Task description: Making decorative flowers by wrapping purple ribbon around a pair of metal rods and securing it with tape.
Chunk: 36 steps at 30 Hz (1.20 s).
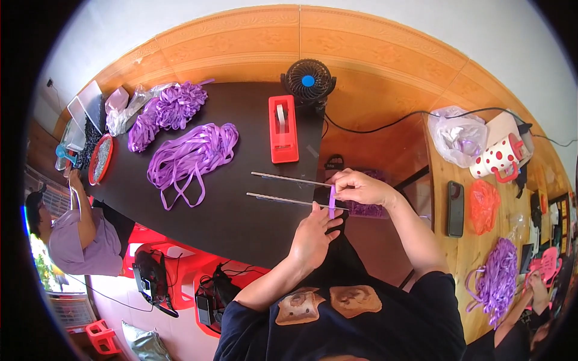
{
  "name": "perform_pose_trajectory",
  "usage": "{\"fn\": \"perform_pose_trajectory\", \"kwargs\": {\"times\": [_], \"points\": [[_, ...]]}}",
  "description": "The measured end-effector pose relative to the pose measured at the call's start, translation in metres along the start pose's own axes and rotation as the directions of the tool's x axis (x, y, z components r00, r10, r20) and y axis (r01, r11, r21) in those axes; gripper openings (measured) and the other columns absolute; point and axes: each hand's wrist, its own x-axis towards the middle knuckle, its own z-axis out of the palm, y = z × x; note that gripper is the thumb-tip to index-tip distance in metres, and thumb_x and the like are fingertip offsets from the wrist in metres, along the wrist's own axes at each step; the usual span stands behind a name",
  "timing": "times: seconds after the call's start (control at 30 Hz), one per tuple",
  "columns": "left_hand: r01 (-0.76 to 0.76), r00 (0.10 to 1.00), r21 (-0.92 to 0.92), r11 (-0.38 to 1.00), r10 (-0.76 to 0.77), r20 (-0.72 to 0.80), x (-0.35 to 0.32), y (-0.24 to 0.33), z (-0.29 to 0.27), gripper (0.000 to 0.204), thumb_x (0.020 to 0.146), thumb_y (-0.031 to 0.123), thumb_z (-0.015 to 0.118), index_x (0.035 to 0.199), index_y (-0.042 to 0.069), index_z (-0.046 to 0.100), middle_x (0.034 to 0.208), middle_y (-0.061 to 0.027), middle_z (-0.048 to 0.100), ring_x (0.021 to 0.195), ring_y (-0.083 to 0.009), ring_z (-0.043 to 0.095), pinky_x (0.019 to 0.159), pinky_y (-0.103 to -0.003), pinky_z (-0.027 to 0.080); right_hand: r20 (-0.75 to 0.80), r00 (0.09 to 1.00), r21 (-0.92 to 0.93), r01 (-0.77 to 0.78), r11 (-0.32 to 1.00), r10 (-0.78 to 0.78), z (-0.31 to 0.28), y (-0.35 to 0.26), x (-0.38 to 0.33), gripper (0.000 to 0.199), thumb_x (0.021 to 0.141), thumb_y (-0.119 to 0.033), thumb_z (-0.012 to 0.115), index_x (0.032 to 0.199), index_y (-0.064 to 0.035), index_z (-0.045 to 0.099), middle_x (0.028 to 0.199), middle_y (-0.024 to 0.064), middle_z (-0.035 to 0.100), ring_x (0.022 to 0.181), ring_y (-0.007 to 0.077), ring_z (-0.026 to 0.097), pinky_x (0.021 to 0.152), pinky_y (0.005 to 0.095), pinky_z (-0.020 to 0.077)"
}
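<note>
Two thin metal rods [283,177] lie roughly side by side, reaching from above the dark table past its right edge. A short band of purple ribbon [332,201] spans both rods near their right ends. My right hand [363,188] pinches the ribbon's upper part between thumb and fingers. Lower down, my left hand [313,239] is at the other rod, thumb on one side of the ribbon and fingers spread on the other. A loose bundle of purple ribbon [195,157] rests on the table to the left. What fixes the rods is not visible.
A red tape dispenser [283,129] and a small black fan [309,81] occupy the dark table [235,228]. The wooden table [442,271] at right bears a phone [456,209], a dotted tumbler [497,156] and more ribbon [497,283]. Other people sit at far left and lower right.
</note>
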Motion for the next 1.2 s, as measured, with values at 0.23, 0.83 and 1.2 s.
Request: {"fn": "perform_pose_trajectory", "kwargs": {"times": [0.23,0.83,1.2], "points": [[-0.007,1.0,0.01,1.0,0.007,-0.014,0.001,-0.001,0.001,0.061,0.095,0.055,0.035,0.122,0.002,0.049,0.123,-0.0114,0.052,0.111,-0.0229,0.046,0.093,-0.037,0.032,-0.035,0.999,-0.068,-0.009,0.998,0.006,0.003,-0.003,0.002,0.017,0.079,-0.015,0.065,0.068,-0.006,0.057,0.078,0.0021,0.055,0.087,0.02,0.045,0.085,0.0351,0.0347],[-0.006,0.998,-0.005,1.0,0.006,-0.059,-0.004,0.005,0.012,0.045,0.094,0.048,0.041,0.112,0.008,0.052,0.109,-0.0043,0.054,0.106,-0.0195,0.048,0.09,-0.037,0.033,-0.493,0.851,-0.723,-0.515,0.461,0.179,0.047,-0.071,0.018,0.015,0.063,-0.025,0.067,0.061,-0.0101,0.068,0.061,0.0094,0.063,0.077,0.027,0.057,0.07,0.0441,0.0329],[0.007,1.0,-0.052,0.999,-0.008,-0.019,-0.004,0.007,0.012,0.036,0.092,0.045,0.048,0.106,0.012,0.052,0.105,-0.0021,0.052,0.101,-0.0173,0.048,0.089,-0.036,0.033,-0.674,0.738,-0.688,-0.631,0.36,0.005,0.064,-0.066,0.004,0.037,0.071,-0.042,0.067,0.059,-0.0069,0.066,0.062,0.01,0.063,0.071,0.0252,0.057,0.066,0.042,0.0323]]}}
